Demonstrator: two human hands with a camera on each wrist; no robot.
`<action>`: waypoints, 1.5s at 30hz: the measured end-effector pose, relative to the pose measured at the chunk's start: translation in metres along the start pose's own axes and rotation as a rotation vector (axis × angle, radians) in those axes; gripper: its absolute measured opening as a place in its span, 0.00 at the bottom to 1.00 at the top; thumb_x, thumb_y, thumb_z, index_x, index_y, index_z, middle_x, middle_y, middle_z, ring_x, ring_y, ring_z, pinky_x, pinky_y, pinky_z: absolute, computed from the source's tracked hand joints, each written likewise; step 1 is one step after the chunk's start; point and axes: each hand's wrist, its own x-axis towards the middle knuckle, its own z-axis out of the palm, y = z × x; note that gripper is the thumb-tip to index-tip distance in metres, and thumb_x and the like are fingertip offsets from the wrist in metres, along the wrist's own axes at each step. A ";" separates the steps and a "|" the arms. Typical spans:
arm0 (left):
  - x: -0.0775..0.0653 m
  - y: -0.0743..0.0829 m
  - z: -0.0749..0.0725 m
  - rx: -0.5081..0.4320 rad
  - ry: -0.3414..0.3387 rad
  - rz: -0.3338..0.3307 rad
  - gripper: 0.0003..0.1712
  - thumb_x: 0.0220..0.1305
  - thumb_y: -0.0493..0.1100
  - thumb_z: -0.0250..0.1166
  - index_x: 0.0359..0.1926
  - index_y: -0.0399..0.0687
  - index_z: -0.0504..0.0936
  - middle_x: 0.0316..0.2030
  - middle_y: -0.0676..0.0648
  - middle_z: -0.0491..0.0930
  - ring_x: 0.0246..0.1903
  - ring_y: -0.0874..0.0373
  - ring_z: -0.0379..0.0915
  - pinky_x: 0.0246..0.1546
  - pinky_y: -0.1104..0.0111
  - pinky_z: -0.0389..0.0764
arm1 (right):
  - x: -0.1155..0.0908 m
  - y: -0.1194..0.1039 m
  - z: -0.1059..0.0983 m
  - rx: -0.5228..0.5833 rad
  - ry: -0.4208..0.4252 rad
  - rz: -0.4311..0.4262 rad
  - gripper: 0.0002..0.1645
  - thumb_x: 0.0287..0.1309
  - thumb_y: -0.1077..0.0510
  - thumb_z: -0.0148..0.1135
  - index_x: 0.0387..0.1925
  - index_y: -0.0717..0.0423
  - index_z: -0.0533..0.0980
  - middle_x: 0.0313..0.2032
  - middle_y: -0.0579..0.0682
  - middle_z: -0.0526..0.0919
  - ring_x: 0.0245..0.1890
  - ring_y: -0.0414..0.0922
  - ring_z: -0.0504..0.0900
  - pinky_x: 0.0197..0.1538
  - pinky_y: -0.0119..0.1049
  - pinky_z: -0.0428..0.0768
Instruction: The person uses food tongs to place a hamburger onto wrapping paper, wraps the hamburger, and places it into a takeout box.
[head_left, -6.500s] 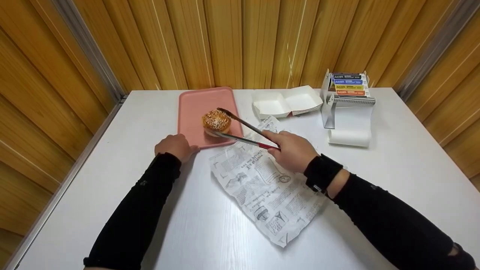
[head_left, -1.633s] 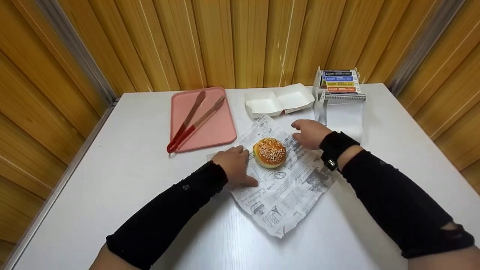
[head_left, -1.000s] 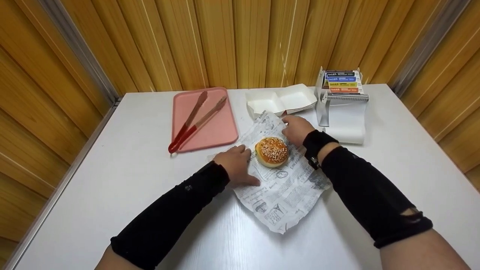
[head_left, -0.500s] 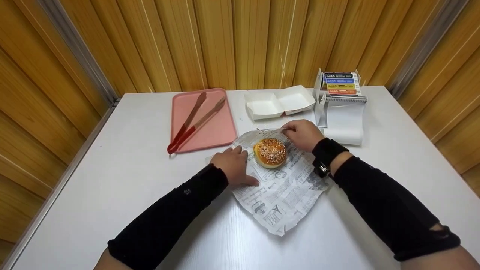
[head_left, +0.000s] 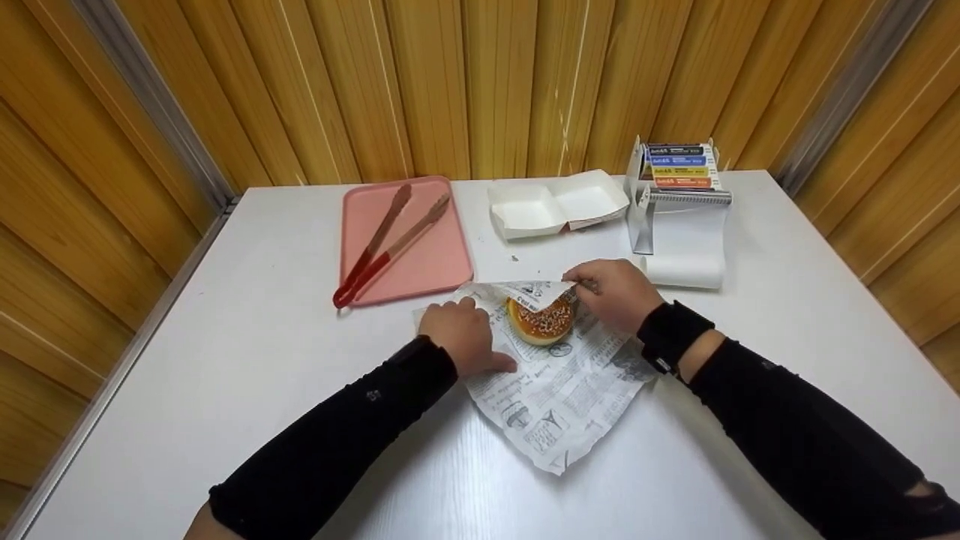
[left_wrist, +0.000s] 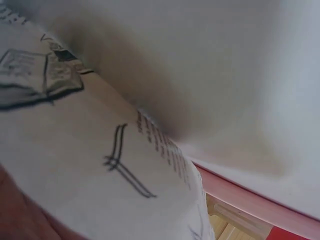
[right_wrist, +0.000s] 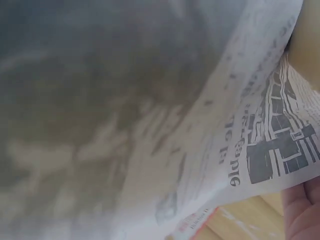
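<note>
A round seeded burger bun (head_left: 541,327) sits on a sheet of newsprint-patterned wrapping paper (head_left: 559,401). The far corner of the sheet is folded toward the front and covers the back part of the bun. My right hand (head_left: 616,294) pinches this folded paper at the bun's right. My left hand (head_left: 463,336) rests on the paper's left side, fingers extended and thumb spread toward the front. In the left wrist view, printed paper (left_wrist: 100,140) curves up beside a bit of the hand. In the right wrist view, paper (right_wrist: 235,150) fills much of the view, with fingers (right_wrist: 302,212) beneath it.
Red-handled tongs (head_left: 375,259) lie on a pink tray (head_left: 435,266) at the back left. An opened white paper box (head_left: 559,206) stands at the back. Behind my right hand is a metal stand (head_left: 640,202) with coloured marker boxes (head_left: 679,166) and a white paper roll (head_left: 684,271).
The tongs, earlier in my right hand on the bun, now lie on the tray; the bun is on the paper. My right hand has taken the paper's far corner and drawn it over the bun.
</note>
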 end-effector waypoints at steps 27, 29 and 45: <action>0.008 0.022 -0.005 -0.129 0.372 0.359 0.39 0.63 0.62 0.75 0.69 0.53 0.76 0.69 0.49 0.76 0.70 0.51 0.70 0.72 0.54 0.69 | -0.027 -0.003 0.002 -0.127 -0.077 -0.248 0.24 0.65 0.65 0.61 0.61 0.56 0.85 0.63 0.55 0.84 0.64 0.58 0.82 0.67 0.58 0.77; 0.008 0.022 -0.005 -0.157 0.382 0.387 0.33 0.65 0.61 0.74 0.66 0.54 0.80 0.65 0.51 0.80 0.67 0.53 0.74 0.69 0.56 0.71 | -0.028 -0.006 0.003 -0.119 -0.081 -0.255 0.23 0.65 0.61 0.63 0.61 0.58 0.84 0.63 0.56 0.84 0.64 0.58 0.82 0.67 0.58 0.77; 0.006 0.019 -0.007 -0.173 0.474 0.485 0.06 0.67 0.47 0.74 0.40 0.51 0.88 0.46 0.54 0.88 0.44 0.56 0.86 0.54 0.62 0.82 | -0.030 -0.031 0.019 -0.184 -0.069 -0.230 0.36 0.56 0.39 0.79 0.58 0.53 0.79 0.48 0.46 0.86 0.47 0.45 0.84 0.54 0.48 0.83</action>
